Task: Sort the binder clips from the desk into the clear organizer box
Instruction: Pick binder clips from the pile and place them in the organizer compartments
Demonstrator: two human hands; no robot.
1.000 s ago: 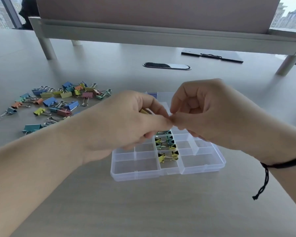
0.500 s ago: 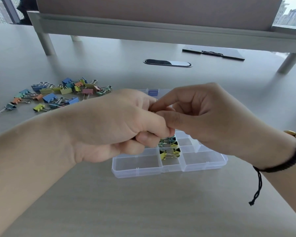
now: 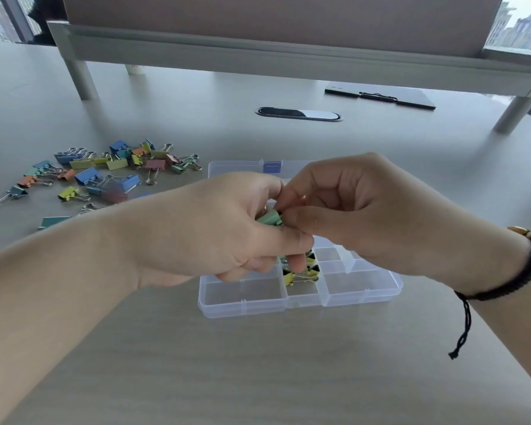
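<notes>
A small green binder clip is held between both hands above the clear organizer box. My left hand grips it with curled fingers from the left. My right hand pinches it from the right with thumb and forefinger. Under the hands, the box's middle column holds several yellow and green clips; most of the box's other compartments are hidden. A pile of loose coloured binder clips lies on the desk to the left of the box.
A raised monitor shelf on metal legs spans the back of the desk. A black clipboard lies under it at right, and a cable grommet sits in the desk behind the box.
Both hands stayed together over the box, and the green clip now shows between the fingers. The view shifted slightly.
</notes>
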